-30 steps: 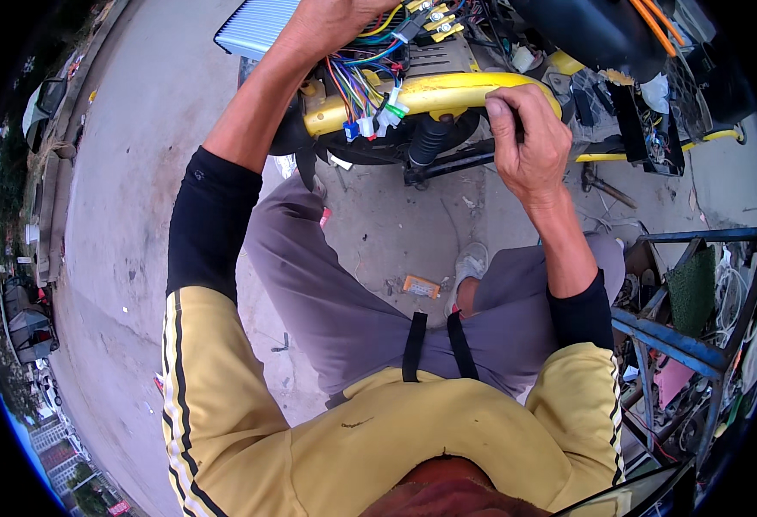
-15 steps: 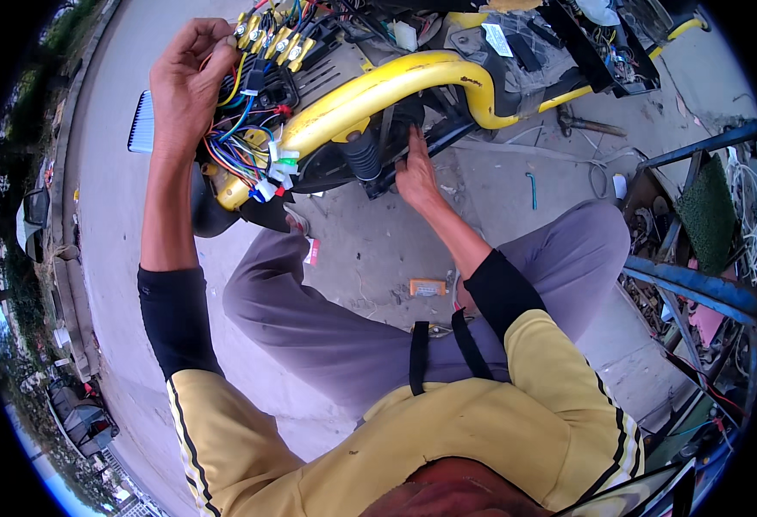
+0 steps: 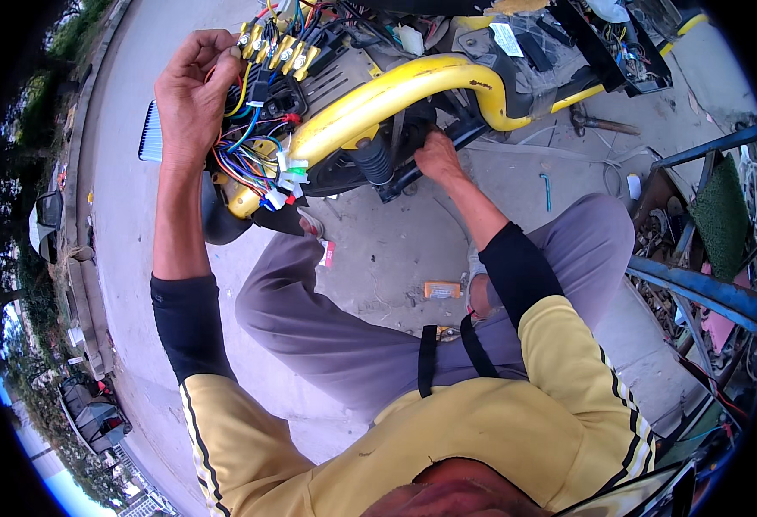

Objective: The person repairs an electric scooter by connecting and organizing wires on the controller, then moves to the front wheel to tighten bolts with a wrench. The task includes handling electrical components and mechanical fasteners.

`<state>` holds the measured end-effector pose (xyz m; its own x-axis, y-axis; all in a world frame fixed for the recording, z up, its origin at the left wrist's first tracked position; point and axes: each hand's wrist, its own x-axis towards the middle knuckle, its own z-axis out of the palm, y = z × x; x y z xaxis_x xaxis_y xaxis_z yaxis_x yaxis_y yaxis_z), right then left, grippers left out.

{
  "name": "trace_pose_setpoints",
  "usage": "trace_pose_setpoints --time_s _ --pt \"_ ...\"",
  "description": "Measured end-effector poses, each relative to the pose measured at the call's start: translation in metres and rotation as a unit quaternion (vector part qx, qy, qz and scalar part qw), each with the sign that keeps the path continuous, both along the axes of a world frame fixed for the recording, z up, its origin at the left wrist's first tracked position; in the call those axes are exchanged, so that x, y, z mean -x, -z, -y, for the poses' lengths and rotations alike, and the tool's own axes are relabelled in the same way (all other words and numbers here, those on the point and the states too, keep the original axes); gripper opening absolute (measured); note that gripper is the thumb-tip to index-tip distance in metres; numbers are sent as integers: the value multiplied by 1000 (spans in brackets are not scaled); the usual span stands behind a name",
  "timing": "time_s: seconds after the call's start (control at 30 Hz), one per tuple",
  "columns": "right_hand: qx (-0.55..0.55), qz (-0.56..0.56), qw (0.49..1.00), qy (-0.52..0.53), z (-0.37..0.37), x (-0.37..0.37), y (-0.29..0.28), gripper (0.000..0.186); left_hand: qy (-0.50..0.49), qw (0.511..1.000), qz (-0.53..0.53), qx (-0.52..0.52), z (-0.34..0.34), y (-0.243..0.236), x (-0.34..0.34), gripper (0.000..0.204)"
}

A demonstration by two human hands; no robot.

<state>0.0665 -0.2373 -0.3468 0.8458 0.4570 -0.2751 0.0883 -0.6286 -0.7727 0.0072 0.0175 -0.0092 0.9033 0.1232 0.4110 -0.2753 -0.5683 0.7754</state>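
My left hand (image 3: 197,95) is closed in a pinch at the left end of a row of yellow terminals (image 3: 275,50) with silver bolts and attached wires; what its fingertips hold is too small to make out. Below them, a bundle of coloured wires with plugs (image 3: 258,172) hangs over a curved yellow tube frame (image 3: 361,90). My right hand (image 3: 437,155) reaches under that frame, right of a black ribbed shock absorber (image 3: 370,159); its fingertips are hidden in shadow. A finned silver housing (image 3: 149,129) lies behind my left hand.
A hammer (image 3: 603,122) and a blue hex wrench (image 3: 547,189) lie on the pavement, with an orange pack (image 3: 441,289) between my legs. A blue metal rack (image 3: 697,293) stands at the right with cables, scrap and green mat (image 3: 715,215). An open black electronics tray (image 3: 628,60) sits upper right.
My right hand has left the top of the yellow tube and moved down underneath it. My left hand has come into full view at the terminals, as the view has shifted.
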Motion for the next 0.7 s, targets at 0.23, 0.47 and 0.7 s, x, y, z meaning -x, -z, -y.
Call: trace_pose_setpoints --time_s 0.23,0.47,0.7 --pt "-67 172 977 111 -11 56 -9 90 12 1000 -2 10 5 -2 -1 14" --pt "-74 83 986 122 -29 51 -11 101 20 999 3 32 4 -1 10 13" --pt "-41 48 989 131 21 48 -11 31 20 1000 -22 -6 7 -2 2 10"
